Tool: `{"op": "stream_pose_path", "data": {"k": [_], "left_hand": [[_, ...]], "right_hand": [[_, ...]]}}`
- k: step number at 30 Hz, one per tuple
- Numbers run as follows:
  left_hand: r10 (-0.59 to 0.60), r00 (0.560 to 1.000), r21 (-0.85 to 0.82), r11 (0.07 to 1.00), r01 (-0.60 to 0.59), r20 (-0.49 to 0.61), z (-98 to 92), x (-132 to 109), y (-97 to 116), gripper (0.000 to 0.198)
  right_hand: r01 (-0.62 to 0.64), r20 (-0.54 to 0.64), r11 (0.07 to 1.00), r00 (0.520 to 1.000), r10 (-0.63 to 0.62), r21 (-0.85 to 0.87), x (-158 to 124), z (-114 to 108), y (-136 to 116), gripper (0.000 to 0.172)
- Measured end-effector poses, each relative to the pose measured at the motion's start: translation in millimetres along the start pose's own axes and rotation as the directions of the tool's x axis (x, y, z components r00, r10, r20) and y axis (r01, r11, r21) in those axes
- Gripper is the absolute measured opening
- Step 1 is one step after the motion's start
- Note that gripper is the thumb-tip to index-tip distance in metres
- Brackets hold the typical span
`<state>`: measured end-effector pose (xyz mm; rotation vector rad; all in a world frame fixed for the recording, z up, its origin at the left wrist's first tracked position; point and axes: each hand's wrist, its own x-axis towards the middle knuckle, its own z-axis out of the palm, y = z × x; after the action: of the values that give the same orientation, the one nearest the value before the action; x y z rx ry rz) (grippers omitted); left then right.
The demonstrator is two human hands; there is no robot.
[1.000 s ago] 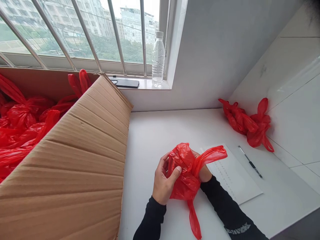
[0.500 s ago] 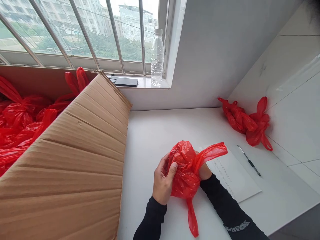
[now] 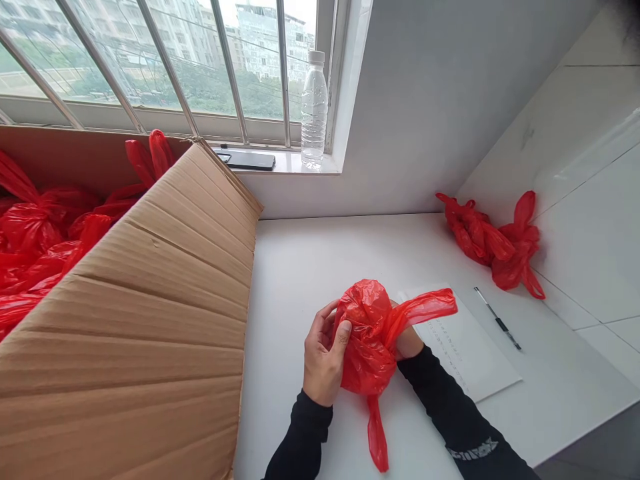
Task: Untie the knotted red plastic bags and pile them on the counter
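Observation:
A knotted red plastic bag [image 3: 367, 340] is held between my two hands above the white table [image 3: 295, 267]. My left hand [image 3: 325, 357] grips its left side, thumb in front and fingers curled behind. One bag handle points right and another hangs down. Behind the bag's right side is my right hand [image 3: 407, 340]; its fingers are hidden by the plastic, so its grip cannot be made out. What the bag contains does not show. Under my right forearm lies a sheet of paper [image 3: 475, 360] with handwritten marks, and a pen [image 3: 497, 319] rests beside it.
At left stands a large cardboard box [image 3: 165, 320] with several red bags [image 3: 45, 233] inside. More red plastic bags [image 3: 493, 243] lie in the back right corner. A clear bottle [image 3: 314, 110] and a phone [image 3: 247, 161] are on the sill of the barred window.
The bag's hanging handle has swung slightly left, and the bag has tilted a little. Both hands stay in nearly the same place on it.

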<state>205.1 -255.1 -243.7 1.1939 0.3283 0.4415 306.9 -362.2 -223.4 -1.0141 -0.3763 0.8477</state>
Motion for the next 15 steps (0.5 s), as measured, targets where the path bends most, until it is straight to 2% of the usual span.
{"op": "stream_pose_path", "data": {"k": [7,12,15], "left_hand": [[-0.031,1.0,-0.012,0.999,0.031,0.0,-1.9,0.8,1.3,0.044],[-0.055,0.997,-0.037,0.998,0.057,0.052,-2.0,0.0,2.7,0.054],[-0.051,0.996,-0.026,0.998,0.053,0.074,-1.3,0.5,3.7,0.049]], "right_hand": [[0.006,0.01,1.0,1.0,-0.006,-0.002,-1.1,2.8,-3.2,0.019],[-0.004,-0.004,1.0,1.0,0.004,-0.023,-0.9,0.7,-1.5,0.012],[-0.017,-0.008,0.999,1.0,0.017,-0.027,0.5,-2.8,2.2,0.01]]}}
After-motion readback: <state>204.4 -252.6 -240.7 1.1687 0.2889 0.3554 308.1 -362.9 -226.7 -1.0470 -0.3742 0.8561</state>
